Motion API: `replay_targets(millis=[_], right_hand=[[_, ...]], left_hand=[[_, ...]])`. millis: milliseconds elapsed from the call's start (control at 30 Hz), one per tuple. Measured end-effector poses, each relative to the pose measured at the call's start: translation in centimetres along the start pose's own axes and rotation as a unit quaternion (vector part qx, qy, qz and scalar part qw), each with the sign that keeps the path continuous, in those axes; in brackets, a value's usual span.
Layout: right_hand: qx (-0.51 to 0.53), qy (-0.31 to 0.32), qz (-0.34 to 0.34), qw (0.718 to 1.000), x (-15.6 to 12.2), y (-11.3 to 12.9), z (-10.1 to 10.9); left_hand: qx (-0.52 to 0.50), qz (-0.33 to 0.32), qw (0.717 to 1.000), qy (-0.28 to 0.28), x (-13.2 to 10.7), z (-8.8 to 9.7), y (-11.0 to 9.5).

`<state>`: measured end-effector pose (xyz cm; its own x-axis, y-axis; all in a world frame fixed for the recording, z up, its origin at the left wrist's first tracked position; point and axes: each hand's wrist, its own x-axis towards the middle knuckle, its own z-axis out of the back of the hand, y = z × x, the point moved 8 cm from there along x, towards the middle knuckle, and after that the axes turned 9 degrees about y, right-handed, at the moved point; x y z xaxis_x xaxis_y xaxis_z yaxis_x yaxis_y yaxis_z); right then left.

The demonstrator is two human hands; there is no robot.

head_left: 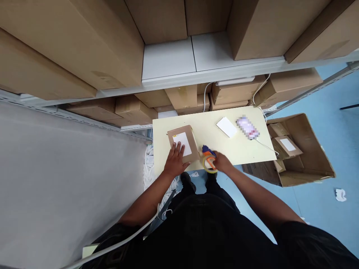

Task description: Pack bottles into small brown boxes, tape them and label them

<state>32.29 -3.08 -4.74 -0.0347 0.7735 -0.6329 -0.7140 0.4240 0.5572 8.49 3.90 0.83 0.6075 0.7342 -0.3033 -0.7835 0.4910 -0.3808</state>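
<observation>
A small cardboard box [194,146] with a white label [183,144] on its top lies on the left part of the pale table [207,123]. Spread over the label and the box's near edge, my left hand [176,160] rests with its fingers stretched out. My right hand [222,161] is closed around the handle of a blue and orange tape dispenser [208,152], which carries a roll of yellowish tape. The dispenser is just right of the box, by the table's front edge. Whether tape runs between dispenser and box I cannot tell.
A white stack of labels or paper [226,127] and a pixelated phone [248,127] with a cable lie on the table. Beyond stands a shelf [168,74] full of cardboard boxes. An open carton [314,164] holding smaller boxes is at the right. Paper scraps lie on the floor.
</observation>
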Motion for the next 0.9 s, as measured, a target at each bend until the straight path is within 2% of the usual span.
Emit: replay_targets(millis=[100,167,233,400,600,667,767,833,900], right_hand=[[0.055,-0.003,-0.027,0.998,-3.6,-1.6,-4.3],[0.081,-0.021,-0.064,0.994,-4.9,-2.2,-5.9],[0.095,-0.037,-0.074,0.992,-5.4,-2.2,-6.3],[0.142,-0.079,-0.047,0.986,-6.4,-2.1,-5.8],[0.168,-0.083,-0.066,0.980,-6.9,-2.4,-7.9],[0.156,-0.084,-0.066,0.982,-5.9,-2.2,-7.2],[0.130,-0.093,-0.089,0.983,-3.4,-2.5,-3.8],[0.092,-0.081,-0.092,0.988,-1.2,-2.5,-0.7],[0.040,-0.049,-0.069,0.996,1.2,-1.7,2.0]], left_hand=[[0.001,0.031,0.999,-0.022,0.5,-0.7,-1.6],[-0.002,0.046,0.998,-0.034,0.6,-1.1,-2.6],[-0.008,0.060,0.997,-0.042,0.6,-1.5,-3.3],[-0.014,0.079,0.996,-0.042,0.6,-1.8,-4.0],[-0.037,0.082,0.995,-0.043,1.1,-2.5,-5.4],[-0.046,0.090,0.994,-0.046,0.7,-2.7,-6.1],[-0.038,0.071,0.997,-0.006,-0.3,-2.8,-6.5],[-0.004,0.040,0.998,0.047,-1.0,-2.3,-5.8],[0.044,0.012,0.996,0.079,-1.3,-1.2,-4.1]])
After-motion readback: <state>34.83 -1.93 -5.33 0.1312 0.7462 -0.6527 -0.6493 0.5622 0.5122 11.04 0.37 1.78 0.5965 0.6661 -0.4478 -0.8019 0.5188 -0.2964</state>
